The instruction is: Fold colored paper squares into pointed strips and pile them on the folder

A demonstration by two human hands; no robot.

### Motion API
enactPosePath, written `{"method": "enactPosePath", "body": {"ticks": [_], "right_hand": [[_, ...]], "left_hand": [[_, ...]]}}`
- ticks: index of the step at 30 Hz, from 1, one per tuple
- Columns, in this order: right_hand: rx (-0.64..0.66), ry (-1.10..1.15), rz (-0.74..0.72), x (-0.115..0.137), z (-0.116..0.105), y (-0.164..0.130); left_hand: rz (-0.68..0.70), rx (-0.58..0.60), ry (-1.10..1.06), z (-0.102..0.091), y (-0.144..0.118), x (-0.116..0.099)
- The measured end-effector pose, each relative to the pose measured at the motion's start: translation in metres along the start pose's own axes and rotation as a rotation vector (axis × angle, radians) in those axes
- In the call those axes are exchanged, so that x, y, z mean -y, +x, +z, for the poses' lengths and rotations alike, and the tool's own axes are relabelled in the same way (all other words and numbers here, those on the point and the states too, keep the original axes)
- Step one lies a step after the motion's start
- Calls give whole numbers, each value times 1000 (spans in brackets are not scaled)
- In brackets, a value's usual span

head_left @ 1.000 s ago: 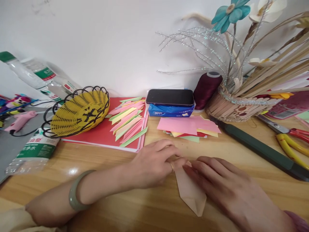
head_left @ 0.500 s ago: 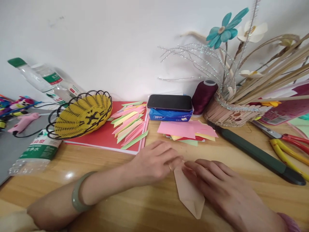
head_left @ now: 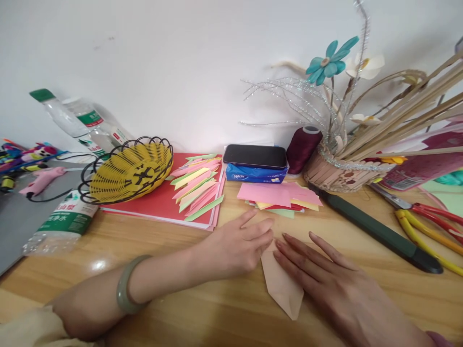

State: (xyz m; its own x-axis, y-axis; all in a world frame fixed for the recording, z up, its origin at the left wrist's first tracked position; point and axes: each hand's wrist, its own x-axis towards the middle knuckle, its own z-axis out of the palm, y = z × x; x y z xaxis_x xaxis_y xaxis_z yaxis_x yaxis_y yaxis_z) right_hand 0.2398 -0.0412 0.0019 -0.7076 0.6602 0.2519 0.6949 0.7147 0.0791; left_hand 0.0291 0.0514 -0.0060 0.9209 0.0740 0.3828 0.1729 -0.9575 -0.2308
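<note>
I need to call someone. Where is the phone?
The phone lies flat on the blue tissue pack at the back of the table, between the red board and the thread spool.

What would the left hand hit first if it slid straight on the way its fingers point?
Probably the stack of coloured paper sheets. The left hand lies on the table with its fingers pointing up and right toward that stack, bare wood between them. Behind it sits the tissue pack.

We saw folded paper piece (head_left: 282, 286): pale peach-tan, long narrow shape, pointed lower end aimed toward us. Lay flat on wooden surface (head_left: 202, 299), slightly diagonal, creased along length, upper end tucked under our fingertips.
</note>
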Motion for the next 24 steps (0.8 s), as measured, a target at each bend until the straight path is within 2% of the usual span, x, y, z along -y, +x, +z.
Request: {"method": "enactPosePath", "body": {"ticks": [5,8,11,14,16,20,24], "right_hand": [[130,142,85,-4,-2,-6],[160,137,99,-6,-7,-19],[91,46,156,-4,-14,-36],[-83,-27,248,7,-20,-43],[-164,-24,255,17,-22,-38],[-153,19,214,32,-18,-14],[-126,-7,172,26,-9,-2]], "left_hand": [[37,36,24,2,-2,-6],[43,39,37,2,-5,-8],[-35,21,88,-3,-8,-11],[-199,57,152,-12,-11,-15],[-274,78,153,-18,-13,-17],[-299,53,70,-25,-18,-16],[-235,49,-169,-27,-24,-11]]}}
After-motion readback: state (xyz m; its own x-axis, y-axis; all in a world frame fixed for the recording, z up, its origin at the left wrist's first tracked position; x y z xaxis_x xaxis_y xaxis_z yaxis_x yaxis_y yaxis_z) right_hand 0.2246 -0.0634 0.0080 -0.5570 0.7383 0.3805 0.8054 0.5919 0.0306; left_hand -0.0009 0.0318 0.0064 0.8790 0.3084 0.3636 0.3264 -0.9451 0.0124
